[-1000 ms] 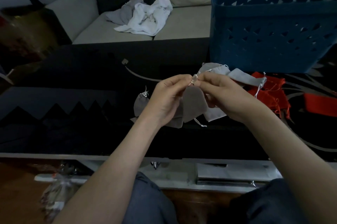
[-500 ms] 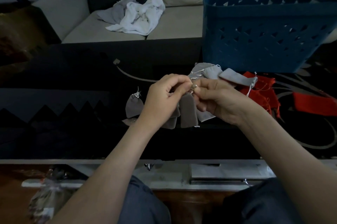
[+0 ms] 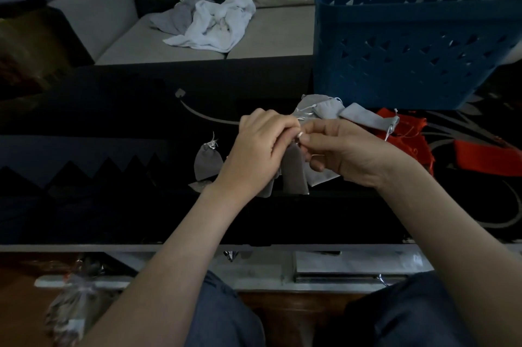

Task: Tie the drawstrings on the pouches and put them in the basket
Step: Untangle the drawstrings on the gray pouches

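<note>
A small grey pouch (image 3: 293,174) hangs between my hands above the dark table. My left hand (image 3: 254,154) and my right hand (image 3: 347,152) both pinch its silver drawstrings at the top, fingertips touching. A tied grey pouch (image 3: 207,161) lies on the table left of my left hand. More grey pouches (image 3: 324,109) lie just beyond my hands, and red pouches (image 3: 409,132) lie to the right. The blue basket (image 3: 409,44) stands at the back right; its inside is hidden.
The glossy black table (image 3: 113,120) stretches to the left. A sofa behind it carries crumpled white and grey cloths (image 3: 211,22). A plastic-wrapped bundle (image 3: 73,301) sits on the lower shelf at the bottom left, and my knees are below the table edge.
My hands have stayed together on the pouch's strings, the fingers working closer. The pouch hangs narrower and a little lower. The view has shifted slightly.
</note>
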`<state>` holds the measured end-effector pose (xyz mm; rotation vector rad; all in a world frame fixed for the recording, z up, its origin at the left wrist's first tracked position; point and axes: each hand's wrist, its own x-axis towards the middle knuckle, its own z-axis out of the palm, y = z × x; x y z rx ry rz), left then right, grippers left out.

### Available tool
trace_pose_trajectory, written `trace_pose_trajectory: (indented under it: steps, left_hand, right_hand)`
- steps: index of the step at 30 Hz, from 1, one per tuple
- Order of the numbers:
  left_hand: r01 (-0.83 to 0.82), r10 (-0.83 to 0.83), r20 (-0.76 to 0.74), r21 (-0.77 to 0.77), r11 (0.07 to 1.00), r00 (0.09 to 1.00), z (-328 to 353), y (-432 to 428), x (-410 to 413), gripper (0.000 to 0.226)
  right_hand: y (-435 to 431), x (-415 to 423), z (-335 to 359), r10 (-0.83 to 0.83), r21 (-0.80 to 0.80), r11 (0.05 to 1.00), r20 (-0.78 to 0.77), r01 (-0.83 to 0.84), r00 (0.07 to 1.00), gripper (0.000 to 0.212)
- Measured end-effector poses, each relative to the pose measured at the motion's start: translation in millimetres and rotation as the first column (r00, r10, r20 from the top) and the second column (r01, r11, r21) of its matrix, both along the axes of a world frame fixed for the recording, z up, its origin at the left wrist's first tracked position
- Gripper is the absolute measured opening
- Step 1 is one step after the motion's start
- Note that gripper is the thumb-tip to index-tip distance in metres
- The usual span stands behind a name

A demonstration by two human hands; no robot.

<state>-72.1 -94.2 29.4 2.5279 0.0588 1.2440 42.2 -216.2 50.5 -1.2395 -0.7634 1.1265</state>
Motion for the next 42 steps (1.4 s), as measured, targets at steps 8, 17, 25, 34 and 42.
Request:
trace_pose_trajectory:
  steps: [8, 17, 25, 34, 42]
  left_hand:
    - [0.009, -0.028, -0.084, -0.218, 0.976, 0.996, 2, -4, -1, 0.014]
    - [-0.126, -0.077, -0.294, -0.614, 0.779, 0.953, 9, -9, -1, 0.004]
    - [-0.161, 0.0, -0.349, -0.433, 0.887, 0.937, 8, -9, 0, 0.005]
    - [-0.19, 0.144, -0.331, -0.109, 0.976, 0.932, 0, -7, 8, 0.014]
    - [-0.155, 0.126, -0.23, -0.115, 0.981, 0.965, -3, -2, 5, 0.006]
  right_hand:
    - [-2, -5, 2, -0.072, -0.057, 0.994, 0.32, 0.095, 0.945, 0.011]
    - [4, -6, -10, -0.16, 0.049, 0.97, 0.867, 0.238, 0.471, 0.005]
    - [9, -6, -9, -0.169, 0.015, 0.951, 0.861, 0.31, 0.479, 0.004]
    - [12, -8, -7, -0.25, 0.012, 0.923, 0.779, 0.385, 0.575, 0.003]
    - [7, -11, -1, -0.224, -0.034, 0.948, 0.639, 0.317, 0.736, 0.016]
